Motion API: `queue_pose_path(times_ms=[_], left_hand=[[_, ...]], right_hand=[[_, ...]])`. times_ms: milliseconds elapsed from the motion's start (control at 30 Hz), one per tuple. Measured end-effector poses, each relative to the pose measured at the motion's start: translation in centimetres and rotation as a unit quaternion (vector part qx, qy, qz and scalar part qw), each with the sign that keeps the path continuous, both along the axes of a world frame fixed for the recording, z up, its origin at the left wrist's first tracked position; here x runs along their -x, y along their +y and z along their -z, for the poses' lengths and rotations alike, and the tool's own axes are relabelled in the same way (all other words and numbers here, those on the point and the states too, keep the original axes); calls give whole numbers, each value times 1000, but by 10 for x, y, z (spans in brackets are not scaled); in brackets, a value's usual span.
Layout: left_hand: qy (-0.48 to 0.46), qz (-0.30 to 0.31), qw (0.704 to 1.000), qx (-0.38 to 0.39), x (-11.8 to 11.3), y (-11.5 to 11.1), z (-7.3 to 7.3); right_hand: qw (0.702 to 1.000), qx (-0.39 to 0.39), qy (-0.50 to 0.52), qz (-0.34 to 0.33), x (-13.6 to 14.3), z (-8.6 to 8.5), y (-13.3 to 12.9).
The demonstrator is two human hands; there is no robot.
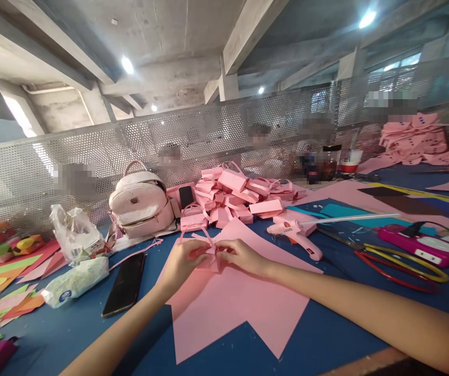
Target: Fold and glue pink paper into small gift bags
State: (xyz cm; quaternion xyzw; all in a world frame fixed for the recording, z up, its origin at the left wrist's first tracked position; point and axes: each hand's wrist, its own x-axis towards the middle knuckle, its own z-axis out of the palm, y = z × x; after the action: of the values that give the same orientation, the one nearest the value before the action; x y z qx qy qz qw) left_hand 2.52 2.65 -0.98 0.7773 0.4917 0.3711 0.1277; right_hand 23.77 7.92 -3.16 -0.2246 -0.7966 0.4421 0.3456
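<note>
My left hand (188,258) and my right hand (244,256) come together over a large pink foam or paper sheet (232,313). Between their fingertips is a small pink paper bag (210,264), its thin strip handle standing up. The fingers of both hands are pinched at its top edge; the fingertips partly hide it. Just beyond lies a heap of similar pink paper bags (232,193). To the right of my right hand rests a pink hot glue gun (297,232) with a long white glue stick in its back.
Left of my hands lie a black phone (125,284), a tissue pack (76,281) and a pale backpack (140,201). On the right are red- and yellow-handled scissors (400,266) and a magenta power strip (424,245). A perforated metal screen (209,130) stands behind the blue table (63,339).
</note>
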Motion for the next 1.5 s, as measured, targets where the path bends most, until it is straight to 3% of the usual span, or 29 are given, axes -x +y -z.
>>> queue_pose_path(times_ms=[267, 1067, 1500], left_hand=[[-40, 10, 999, 5, 6, 5, 2], [-69, -3, 997, 29, -6, -8, -18], [-85, 15, 995, 42, -6, -5, -14]], right_hand=[[1000, 20, 11, 2, 2, 4, 2], [1000, 9, 8, 13, 8, 1, -15], [998, -12, 2, 59, 7, 2, -10]])
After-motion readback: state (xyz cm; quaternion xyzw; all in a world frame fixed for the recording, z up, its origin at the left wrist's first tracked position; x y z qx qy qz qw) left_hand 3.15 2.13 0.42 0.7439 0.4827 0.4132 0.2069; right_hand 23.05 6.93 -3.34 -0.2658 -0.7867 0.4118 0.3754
